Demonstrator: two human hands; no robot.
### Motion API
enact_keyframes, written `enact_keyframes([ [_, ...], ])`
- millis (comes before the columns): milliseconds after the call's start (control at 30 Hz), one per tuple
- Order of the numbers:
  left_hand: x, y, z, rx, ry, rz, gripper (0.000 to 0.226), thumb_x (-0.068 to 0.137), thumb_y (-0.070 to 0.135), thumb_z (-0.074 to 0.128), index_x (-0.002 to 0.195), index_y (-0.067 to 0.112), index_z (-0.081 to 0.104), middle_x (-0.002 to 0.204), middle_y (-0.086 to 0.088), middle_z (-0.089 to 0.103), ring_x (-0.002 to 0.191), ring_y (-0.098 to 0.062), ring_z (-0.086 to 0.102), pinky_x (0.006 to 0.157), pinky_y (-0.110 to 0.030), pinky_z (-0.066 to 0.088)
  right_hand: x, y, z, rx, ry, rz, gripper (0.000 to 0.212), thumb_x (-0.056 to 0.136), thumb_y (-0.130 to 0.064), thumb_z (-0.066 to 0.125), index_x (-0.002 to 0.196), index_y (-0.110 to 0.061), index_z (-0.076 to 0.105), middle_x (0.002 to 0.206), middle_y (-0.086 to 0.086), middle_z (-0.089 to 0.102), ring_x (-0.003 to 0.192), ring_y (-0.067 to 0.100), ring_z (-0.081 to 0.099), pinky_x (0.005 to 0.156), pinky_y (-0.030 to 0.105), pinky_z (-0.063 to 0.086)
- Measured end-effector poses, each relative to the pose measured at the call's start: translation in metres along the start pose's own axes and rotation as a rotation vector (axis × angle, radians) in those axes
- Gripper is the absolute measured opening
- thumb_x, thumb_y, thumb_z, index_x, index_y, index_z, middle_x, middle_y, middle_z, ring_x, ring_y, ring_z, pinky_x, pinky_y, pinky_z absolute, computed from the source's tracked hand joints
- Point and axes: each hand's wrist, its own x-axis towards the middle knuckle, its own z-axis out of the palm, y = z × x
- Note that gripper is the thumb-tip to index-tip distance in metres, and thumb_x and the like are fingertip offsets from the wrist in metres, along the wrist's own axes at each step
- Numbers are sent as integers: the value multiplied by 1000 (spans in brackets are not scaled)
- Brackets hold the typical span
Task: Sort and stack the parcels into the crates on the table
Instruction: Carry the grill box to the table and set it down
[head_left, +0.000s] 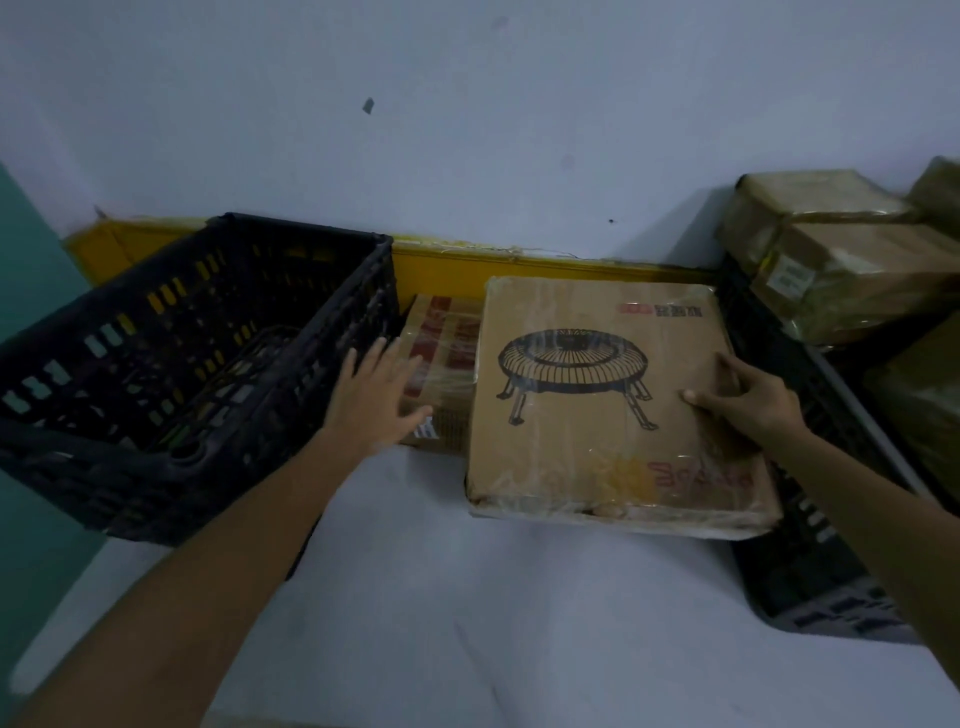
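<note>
A large flat cardboard parcel (597, 447) printed with a round legged heater lies on the white table (467, 623), wrapped in clear film. My right hand (743, 400) rests on its right edge, fingers curled on the top face. A smaller parcel (447, 364) with red tape sits behind and left of it. Over this smaller parcel's near left corner my left hand (374, 395) hovers, fingers spread, holding nothing. A black slotted crate (156, 364) stands at the left, apparently empty. A second black crate (810, 519) stands at the right, holding several wrapped parcels (852, 275).
A yellow board (519, 270) runs along the pale wall behind the parcels. A teal surface (26, 291) shows at the far left beyond the table edge. Bare white table lies in front of the parcels.
</note>
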Motion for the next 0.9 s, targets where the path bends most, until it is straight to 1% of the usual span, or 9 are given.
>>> enact_keyframes([
  [167, 39, 25, 40, -144, -221, 39, 73, 90, 66, 27, 150, 30, 7, 158, 1, -12, 145, -24, -12, 115, -49, -3, 0, 11, -5, 0, 51, 2, 85, 73, -39, 76, 146, -26, 33, 145, 11, 43, 131, 32, 41, 107, 44, 35],
  [267, 49, 25, 64, -164, -343, 47, 71, 90, 67, 25, 149, 36, 1, 158, 3, -14, 144, -30, -13, 112, -59, -1, 2, 18, -11, 10, 61, 22, 84, 74, -38, 76, 146, -29, 33, 146, 10, 42, 131, 32, 41, 107, 43, 35],
  [367, 37, 19, 85, -180, -327, 16, 68, 90, 64, 31, 147, 44, 0, 158, 6, -13, 145, -28, -12, 110, -65, 2, 3, 21, -16, 35, 70, 39, 82, 75, -35, 76, 145, -29, 34, 146, 9, 41, 131, 32, 41, 108, 44, 36],
  [467, 24, 4, 89, -165, -307, -20, 68, 89, 63, 35, 146, 46, 1, 157, 9, -14, 145, -24, -14, 109, -67, 3, -3, 24, -19, 47, 98, 26, 77, 76, -32, 76, 143, -26, 39, 145, 9, 43, 131, 31, 42, 108, 44, 36],
  [633, 18, -5, 80, -149, -336, -60, 69, 87, 70, 27, 145, 47, 0, 157, 9, -13, 145, -24, -12, 110, -66, 5, -7, 22, -13, -54, 192, -7, 56, 86, -18, 67, 137, -7, 48, 135, 15, 55, 125, 30, 50, 104, 37, 38],
  [700, 16, 0, 78, -182, -350, -90, 72, 85, 74, 24, 146, 46, -1, 158, 7, -13, 145, -27, -11, 110, -66, 4, -10, 22, 0, -125, 119, -8, 54, 88, -18, 65, 137, -5, 47, 130, 14, 57, 121, 32, 52, 99, 37, 41],
  [800, 16, 6, 73, -195, -390, -127, 82, 78, 80, 22, 147, 43, -2, 158, 3, -15, 144, -32, -12, 109, -67, 0, -18, 38, 26, -81, -64, 56, 64, 79, -24, 75, 134, -8, 47, 115, 7, 55, 111, 29, 53, 84, 29, 40],
  [867, 14, 13, 68, -177, -406, -127, 93, 70, 86, 22, 148, 40, -3, 158, -1, -15, 144, -35, -13, 110, -66, -1, -19, 56, 42, -109, -133, 54, 74, 73, -26, 80, 136, -11, 44, 128, 14, 52, 110, 28, 51, 85, 28, 40],
  [900, 11, 18, 66, -137, -398, -95, 97, 68, 88, 24, 148, 40, -3, 158, -3, -14, 143, -35, -13, 110, -66, -3, -16, 65, 49, -148, -150, 40, 80, 73, -26, 80, 140, -12, 40, 137, 15, 45, 117, 30, 48, 90, 29, 40],
])
